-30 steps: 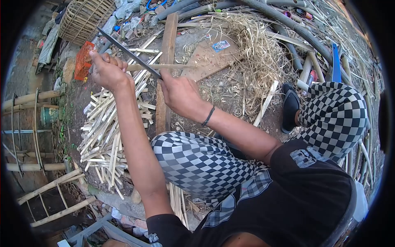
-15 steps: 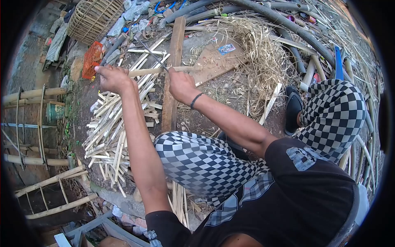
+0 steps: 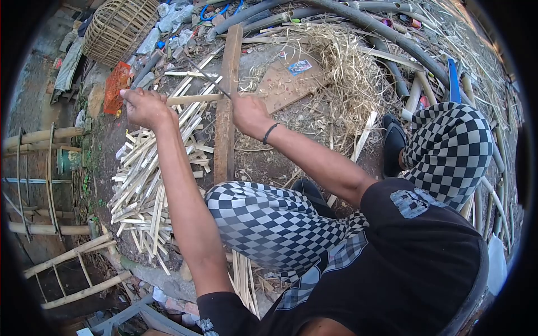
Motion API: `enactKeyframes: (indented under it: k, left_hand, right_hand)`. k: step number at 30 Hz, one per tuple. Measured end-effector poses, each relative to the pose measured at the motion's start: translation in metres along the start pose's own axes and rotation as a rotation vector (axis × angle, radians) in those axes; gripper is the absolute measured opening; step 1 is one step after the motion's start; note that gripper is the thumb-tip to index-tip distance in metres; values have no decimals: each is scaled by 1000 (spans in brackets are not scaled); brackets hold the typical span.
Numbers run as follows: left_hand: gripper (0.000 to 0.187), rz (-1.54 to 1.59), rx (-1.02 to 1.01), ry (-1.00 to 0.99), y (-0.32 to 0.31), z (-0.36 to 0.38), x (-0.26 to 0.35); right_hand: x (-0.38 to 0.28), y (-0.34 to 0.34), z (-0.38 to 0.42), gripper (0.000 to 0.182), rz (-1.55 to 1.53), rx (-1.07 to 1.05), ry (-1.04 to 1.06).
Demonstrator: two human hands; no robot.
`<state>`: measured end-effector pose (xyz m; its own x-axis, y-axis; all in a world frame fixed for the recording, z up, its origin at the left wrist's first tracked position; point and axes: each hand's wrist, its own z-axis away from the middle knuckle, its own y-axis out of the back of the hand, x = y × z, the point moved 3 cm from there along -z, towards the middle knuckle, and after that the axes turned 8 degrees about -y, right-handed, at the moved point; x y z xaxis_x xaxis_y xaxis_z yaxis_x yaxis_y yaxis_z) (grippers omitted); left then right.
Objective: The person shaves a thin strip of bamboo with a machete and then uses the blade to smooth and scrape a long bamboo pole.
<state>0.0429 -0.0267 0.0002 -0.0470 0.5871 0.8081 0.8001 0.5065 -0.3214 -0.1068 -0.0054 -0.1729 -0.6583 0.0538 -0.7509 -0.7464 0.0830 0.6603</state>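
My left hand [image 3: 147, 108] is closed around one end of a pale bamboo strip [image 3: 193, 99], which runs rightward to the wooden beam [image 3: 228, 67]. In my right hand [image 3: 250, 116] is a knife, its long dark blade [image 3: 210, 77] pointing up and left across the beam. Blade and strip meet at the beam, close to my right fist; the knife's handle is hidden in my fingers. Under and beside my left forearm lies a loose pile of split bamboo strips [image 3: 147, 179].
Curly bamboo shavings [image 3: 358, 73] heap around a flat board [image 3: 294, 92]. A woven bamboo basket [image 3: 120, 31] and an orange plastic basket [image 3: 116, 87] are at upper left. A blue-handled saw [image 3: 454, 81] rests by my right knee, near long bamboo poles [image 3: 403, 42].
The strip's length that stuck out right of my right hand no longer shows. My right hand sits slightly farther right relative to the beam. The whole view has shifted a little left.
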Motion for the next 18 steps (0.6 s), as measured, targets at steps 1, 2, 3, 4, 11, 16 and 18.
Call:
enactKeyframes:
  k: [1,2,3,4,11,16,18]
  left_hand:
    - [45,-13,4,9,-5,4,5]
    - [45,-16,3,16,-5,3,6]
    - [45,-2,-23,26,-4,2,5]
    - [45,10,-47,37,-3,1,4]
    - [43,-72,116,58,24,-21,-15]
    - [46,-64,36,49,12,-8,-7]
    - [47,-24,-10,67,10,-8,-6]
  right_hand:
    - [-13,13,13,24,0,-5,50]
    - [-20,17,21,23,-2,-12,101]
    - [-12,11,23,19,-33,13,120]
    - [5,-3,19,19,-34,7,117]
    - [28,-39,-9,24,-20,50,-72]
    - [-5,-3,19,22,-41,-10,163]
    - [16,-20,16,21,-83,12,87]
